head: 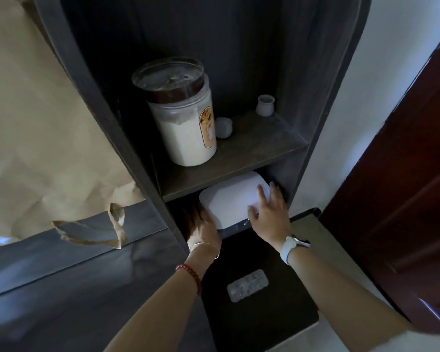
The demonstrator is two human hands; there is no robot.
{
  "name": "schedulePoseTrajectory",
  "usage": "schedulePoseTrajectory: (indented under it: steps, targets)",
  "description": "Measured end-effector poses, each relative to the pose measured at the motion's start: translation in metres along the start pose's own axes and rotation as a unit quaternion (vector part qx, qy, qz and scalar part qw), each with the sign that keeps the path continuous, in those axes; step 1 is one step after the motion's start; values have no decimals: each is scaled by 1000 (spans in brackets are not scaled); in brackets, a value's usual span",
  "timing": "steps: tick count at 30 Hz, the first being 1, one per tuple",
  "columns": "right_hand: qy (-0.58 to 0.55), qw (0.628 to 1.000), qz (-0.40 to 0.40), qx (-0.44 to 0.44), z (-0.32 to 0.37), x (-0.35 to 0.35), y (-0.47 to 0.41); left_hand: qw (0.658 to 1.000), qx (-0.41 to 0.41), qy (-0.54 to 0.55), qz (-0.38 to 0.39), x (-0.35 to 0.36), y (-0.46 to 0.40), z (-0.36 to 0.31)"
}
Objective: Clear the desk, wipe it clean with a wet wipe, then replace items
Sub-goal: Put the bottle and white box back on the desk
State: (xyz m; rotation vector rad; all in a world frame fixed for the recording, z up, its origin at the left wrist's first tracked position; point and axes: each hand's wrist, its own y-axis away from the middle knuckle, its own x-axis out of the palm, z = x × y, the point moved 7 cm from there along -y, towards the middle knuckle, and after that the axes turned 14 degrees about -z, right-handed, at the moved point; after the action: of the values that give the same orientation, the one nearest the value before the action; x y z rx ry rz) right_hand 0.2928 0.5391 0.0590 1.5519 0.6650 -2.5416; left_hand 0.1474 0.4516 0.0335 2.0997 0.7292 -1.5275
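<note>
A white flat box with rounded corners (230, 199) lies in the lower compartment of a dark shelf unit (239, 158), partly under the shelf board. My left hand (202, 229) grips its left edge, fingers tucked into the dark gap. My right hand (269, 212) rests on its right front corner, fingers spread over the lid. A blister pack of pills (247, 285) lies on the dark surface below, between my forearms. The grey desk top (61, 288) stretches to the left.
On the upper shelf stand a clear jar of white powder with a brown lid (186, 115), a small grey cup (223, 127) and a small grey pot (265, 105). Brown paper (36, 123) with a torn strip hangs at left. A dark red door (404, 186) stands at right.
</note>
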Motion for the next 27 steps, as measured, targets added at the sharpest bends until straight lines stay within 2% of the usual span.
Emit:
schedulePoseTrajectory:
  steps: [5,13,15,17,21,23,27]
  targets:
    - [-27,999,5,21,-9,6,13,998,17,-13,-58,1,7,5]
    - [-86,994,-65,15,-6,-3,23,999,28,-15,-26,7,30,6]
    - [-154,982,-80,72,-12,-4,23,998,46,-5,-40,5,27,7]
    - [-230,953,-92,174,-20,0,20,997,51,27,-58,1,26,8]
    - [-281,908,-55,306,-21,11,13,986,-14,148,-69,-11,27,8]
    - [-296,892,-32,340,-19,15,10,978,-36,192,-70,-13,26,7]
    - [-306,893,-33,330,-18,17,14,970,-55,235,-36,-7,31,7]
